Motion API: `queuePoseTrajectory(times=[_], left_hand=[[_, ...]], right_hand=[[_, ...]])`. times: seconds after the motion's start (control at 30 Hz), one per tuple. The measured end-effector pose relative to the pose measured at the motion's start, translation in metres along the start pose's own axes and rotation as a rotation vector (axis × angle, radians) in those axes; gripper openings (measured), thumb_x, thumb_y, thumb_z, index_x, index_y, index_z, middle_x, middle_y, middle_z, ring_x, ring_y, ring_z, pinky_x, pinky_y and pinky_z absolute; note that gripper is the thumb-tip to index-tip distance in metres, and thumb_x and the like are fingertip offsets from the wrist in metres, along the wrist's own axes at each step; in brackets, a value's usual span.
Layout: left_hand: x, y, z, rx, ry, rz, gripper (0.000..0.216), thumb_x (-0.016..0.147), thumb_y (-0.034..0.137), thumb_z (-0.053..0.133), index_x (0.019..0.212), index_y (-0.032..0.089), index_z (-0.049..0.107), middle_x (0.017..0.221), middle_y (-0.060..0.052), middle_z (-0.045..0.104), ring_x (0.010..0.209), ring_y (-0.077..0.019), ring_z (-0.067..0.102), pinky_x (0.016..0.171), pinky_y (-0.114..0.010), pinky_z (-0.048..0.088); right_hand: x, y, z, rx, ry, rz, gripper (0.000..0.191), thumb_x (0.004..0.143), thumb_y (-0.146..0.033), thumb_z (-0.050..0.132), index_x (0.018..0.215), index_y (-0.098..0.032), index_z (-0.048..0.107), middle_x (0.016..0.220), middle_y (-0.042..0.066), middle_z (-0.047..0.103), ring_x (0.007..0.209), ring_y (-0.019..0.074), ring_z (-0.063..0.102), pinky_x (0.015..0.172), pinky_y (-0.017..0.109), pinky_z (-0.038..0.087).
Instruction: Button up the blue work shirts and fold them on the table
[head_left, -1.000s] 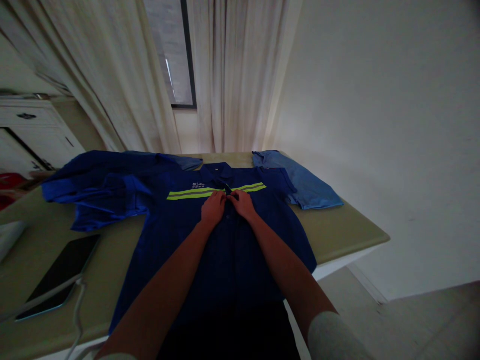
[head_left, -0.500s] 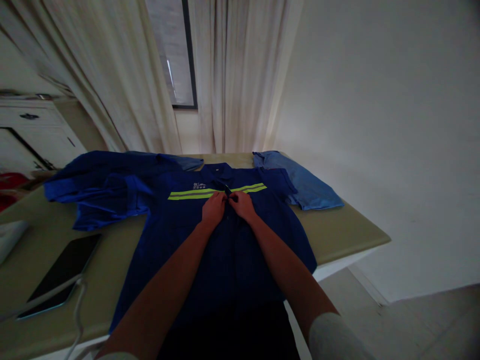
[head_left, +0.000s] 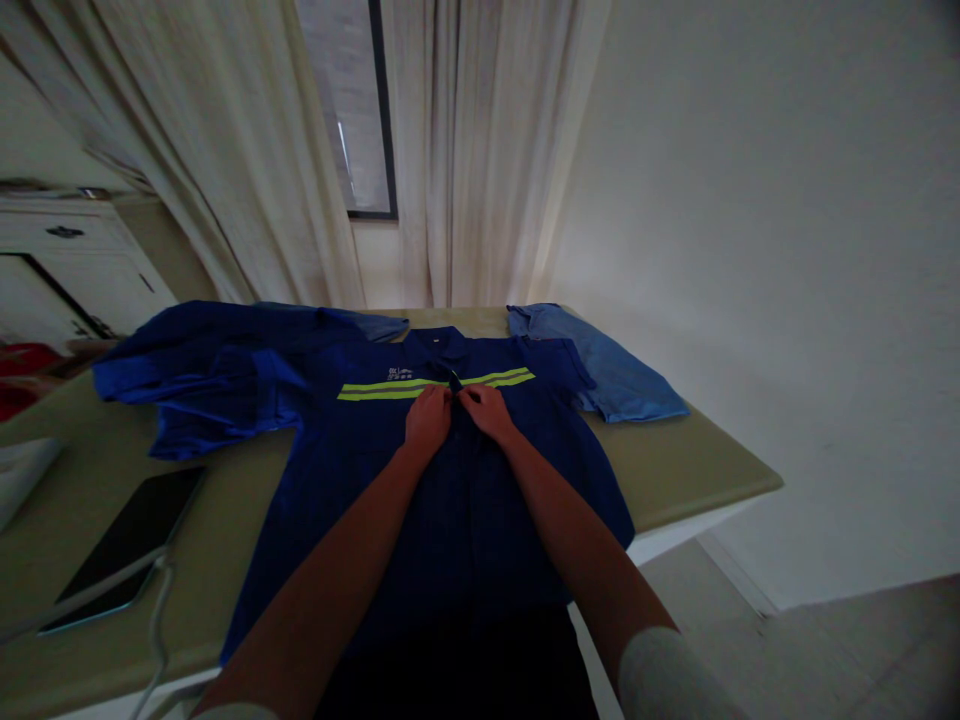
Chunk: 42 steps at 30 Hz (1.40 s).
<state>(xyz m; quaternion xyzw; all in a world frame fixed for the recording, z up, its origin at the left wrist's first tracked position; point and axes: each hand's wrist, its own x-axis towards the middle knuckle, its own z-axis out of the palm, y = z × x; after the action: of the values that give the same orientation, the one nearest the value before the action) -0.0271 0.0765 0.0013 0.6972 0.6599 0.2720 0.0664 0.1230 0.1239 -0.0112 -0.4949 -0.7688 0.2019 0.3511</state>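
Note:
A dark blue work shirt (head_left: 360,440) with a yellow-green reflective band across its chest lies face up, collar away from me. Both hands meet at its front opening, just below the band. My left hand (head_left: 429,415) is closed, pinching the shirt's front edge. Close beside it, my right hand (head_left: 484,410) pinches the opposite edge, its fingertips nearly touching the left ones. A small fold of cloth stands up between them. Any button under the fingertips is too small and dark to make out.
Crumpled blue clothing (head_left: 202,380) lies at the left, and a lighter blue garment (head_left: 622,375) at the right. A dark tablet (head_left: 127,545) with a white cable (head_left: 159,610) across it rests on the table (head_left: 697,465). A wall (head_left: 787,300) stands close on the right.
Both hands stay at the same spot on the shirt front, with only slight finger movement. The whole view has shifted very slightly.

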Motion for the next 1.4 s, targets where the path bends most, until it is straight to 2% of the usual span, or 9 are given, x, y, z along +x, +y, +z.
queuePoseTrajectory(times=[0.17, 0.4, 0.67, 0.8, 0.9, 1.0, 1.17, 1.3, 1.4], left_hand=[[0.002, -0.003, 0.002, -0.012, 0.006, 0.026, 0.017, 0.098, 0.018, 0.05, 0.107, 0.021, 0.064, 0.113, -0.009, 0.07, 0.107, -0.0235, 0.066, 0.096, -0.035, 0.051], [0.004, -0.006, 0.003, -0.059, 0.014, 0.079, 0.017, 0.098, 0.017, 0.051, 0.103, 0.022, 0.066, 0.108, -0.008, 0.071, 0.104, -0.0223, 0.067, 0.096, -0.034, 0.05], [0.005, -0.005, 0.006, -0.14, 0.05, -0.006, 0.022, 0.102, 0.039, 0.053, 0.1, 0.021, 0.066, 0.103, -0.007, 0.075, 0.096, -0.0218, 0.07, 0.088, -0.032, 0.051], [0.007, -0.009, 0.007, -0.186, 0.02, -0.068, 0.012, 0.096, 0.026, 0.06, 0.106, 0.021, 0.065, 0.102, -0.005, 0.077, 0.096, -0.0204, 0.071, 0.088, -0.031, 0.052], [0.008, -0.01, 0.007, -0.22, 0.003, -0.089, 0.021, 0.094, 0.019, 0.06, 0.114, 0.022, 0.063, 0.105, -0.004, 0.077, 0.098, -0.0194, 0.072, 0.089, -0.031, 0.052], [0.008, -0.008, 0.005, -0.225, -0.017, -0.083, 0.023, 0.094, 0.019, 0.059, 0.116, 0.023, 0.062, 0.105, -0.004, 0.077, 0.097, -0.0197, 0.072, 0.089, -0.031, 0.053], [0.008, -0.004, 0.004, -0.156, -0.007, -0.053, 0.019, 0.094, 0.016, 0.055, 0.11, 0.023, 0.064, 0.117, -0.006, 0.073, 0.11, -0.0218, 0.068, 0.096, -0.033, 0.051], [0.008, -0.004, 0.005, -0.138, 0.013, -0.066, 0.017, 0.094, 0.018, 0.056, 0.107, 0.022, 0.066, 0.112, -0.007, 0.074, 0.107, -0.0237, 0.068, 0.095, -0.035, 0.051], [0.009, -0.005, 0.006, -0.16, 0.056, -0.057, 0.016, 0.094, 0.019, 0.056, 0.106, 0.022, 0.067, 0.109, -0.006, 0.075, 0.104, -0.0234, 0.068, 0.093, -0.034, 0.051]], right_hand=[[0.0, 0.003, 0.0, 0.054, -0.029, -0.002, 0.019, 0.088, -0.017, 0.062, 0.097, -0.022, 0.078, 0.097, 0.002, 0.078, 0.09, 0.0195, 0.07, 0.087, 0.029, 0.051], [0.005, 0.008, 0.002, 0.09, -0.024, 0.047, 0.021, 0.09, -0.017, 0.06, 0.097, -0.022, 0.079, 0.099, 0.004, 0.079, 0.096, 0.0211, 0.072, 0.091, 0.032, 0.052], [0.003, 0.007, -0.001, 0.078, -0.067, -0.039, 0.016, 0.087, -0.017, 0.066, 0.098, -0.022, 0.077, 0.099, 0.002, 0.077, 0.093, 0.0198, 0.069, 0.091, 0.031, 0.051], [0.003, 0.005, 0.001, 0.03, -0.077, -0.049, 0.012, 0.087, -0.018, 0.068, 0.095, -0.022, 0.076, 0.1, 0.003, 0.076, 0.098, 0.0205, 0.068, 0.095, 0.032, 0.049], [0.002, 0.002, 0.002, -0.035, -0.079, -0.052, 0.01, 0.09, -0.021, 0.068, 0.097, -0.022, 0.075, 0.106, 0.004, 0.075, 0.105, 0.0217, 0.066, 0.099, 0.033, 0.047], [-0.001, -0.004, 0.002, -0.14, -0.074, -0.04, 0.011, 0.095, -0.022, 0.063, 0.101, -0.024, 0.072, 0.11, 0.005, 0.072, 0.107, 0.0224, 0.064, 0.096, 0.033, 0.047], [-0.008, -0.018, -0.001, -0.265, -0.09, -0.036, 0.019, 0.101, -0.022, 0.05, 0.106, -0.029, 0.067, 0.115, 0.005, 0.065, 0.094, 0.0214, 0.063, 0.081, 0.031, 0.046], [-0.008, -0.02, -0.001, -0.244, -0.082, -0.046, 0.018, 0.102, -0.021, 0.047, 0.106, -0.028, 0.064, 0.114, 0.004, 0.062, 0.09, 0.0208, 0.061, 0.078, 0.03, 0.045], [-0.005, -0.014, 0.002, -0.169, -0.034, -0.053, 0.015, 0.101, -0.02, 0.049, 0.103, -0.026, 0.063, 0.111, 0.004, 0.062, 0.095, 0.0204, 0.06, 0.083, 0.03, 0.044]])
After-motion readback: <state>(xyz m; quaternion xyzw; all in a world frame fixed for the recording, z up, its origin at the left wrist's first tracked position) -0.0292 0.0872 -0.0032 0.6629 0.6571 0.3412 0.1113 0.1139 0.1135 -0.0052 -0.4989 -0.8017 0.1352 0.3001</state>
